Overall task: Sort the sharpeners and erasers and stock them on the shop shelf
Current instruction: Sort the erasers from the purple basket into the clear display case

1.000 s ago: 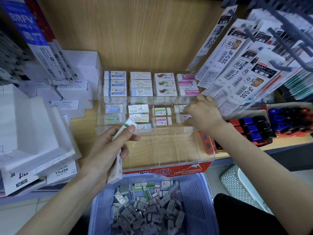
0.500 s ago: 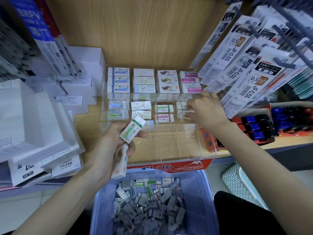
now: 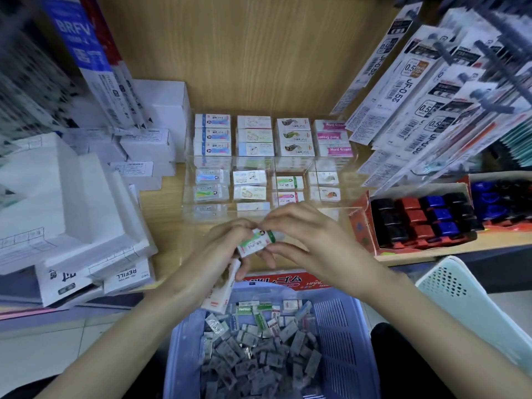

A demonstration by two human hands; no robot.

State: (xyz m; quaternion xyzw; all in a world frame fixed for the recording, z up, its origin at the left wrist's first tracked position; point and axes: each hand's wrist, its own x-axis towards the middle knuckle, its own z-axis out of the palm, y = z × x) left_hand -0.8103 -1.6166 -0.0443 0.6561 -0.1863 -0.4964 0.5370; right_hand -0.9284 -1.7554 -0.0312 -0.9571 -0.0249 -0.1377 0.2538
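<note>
From the head camera, both hands meet above the clear display tray [image 3: 349, 210] on the wooden shelf. The left hand [image 3: 221, 254] and right hand [image 3: 305, 237] pinch one green-banded eraser [image 3: 257, 241] between fingertips; the left also clutches a stack of erasers [image 3: 220, 289] (labels blurred) against its palm. Below sits a purple basket [image 3: 339, 335] heaped with loose erasers [image 3: 256, 347].

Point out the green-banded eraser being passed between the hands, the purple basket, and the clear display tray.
Green-banded eraser [image 3: 256, 243]: head view, on its white wrapper face.
Purple basket [image 3: 342, 326]: head view, on its slotted right wall.
Clear display tray [image 3: 331, 210]: head view, on its front acrylic edge.
</note>
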